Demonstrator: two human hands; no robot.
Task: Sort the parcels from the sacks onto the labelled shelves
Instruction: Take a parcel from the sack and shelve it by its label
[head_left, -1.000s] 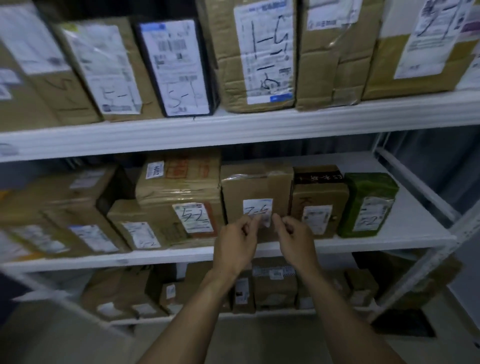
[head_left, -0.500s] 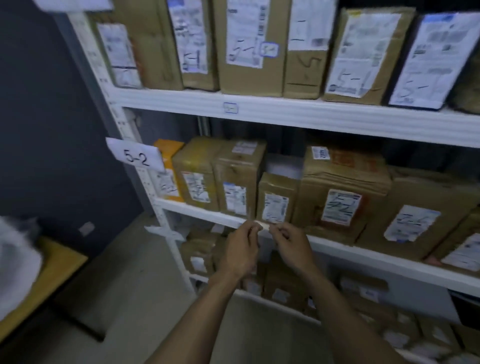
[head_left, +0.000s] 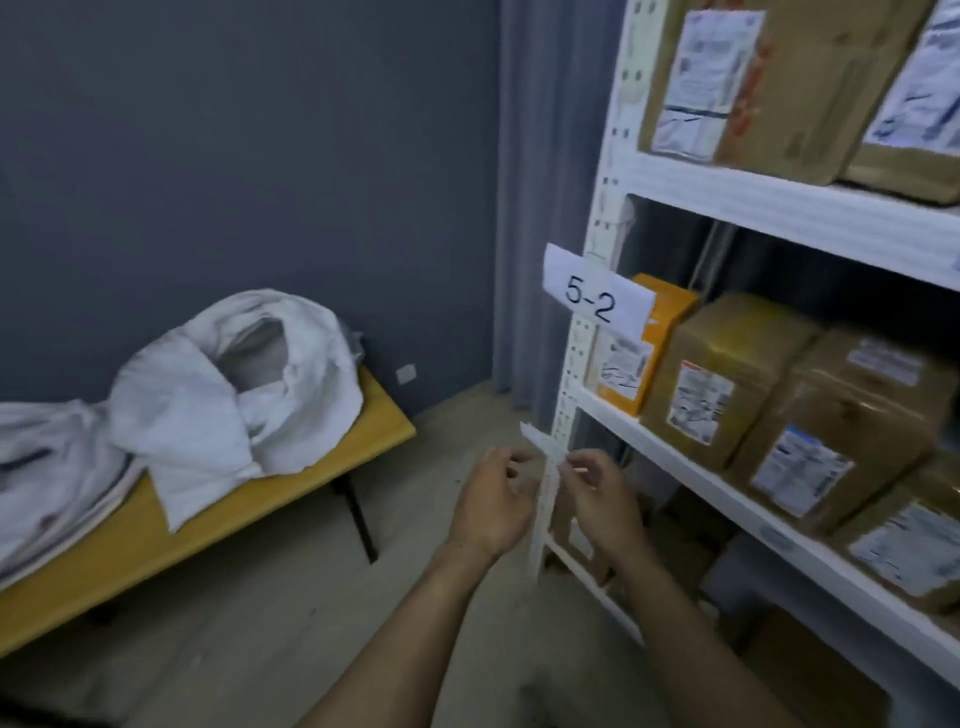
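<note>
I see left hand (head_left: 493, 499), right hand (head_left: 605, 493) both pinching paper slip (head_left: 537, 441) | sack (head_left: 208, 405) at 10 o'clock: likely limp, light; I'd grab its open rim.

Only two hands and forearms of the person show. The left hand (head_left: 488, 506) and the right hand (head_left: 605, 499) are bare, with plain skin from the fingers (head_left: 587, 462) back over the knuckles and wrists. Behind the fingers, each forearm is uncovered down to the bottom edge of the view and looms broader there. A short, pale nail shows at one fingertip of the right hand. Farthest from the fingers the forearms blur, and finer detail cannot be told.
</note>
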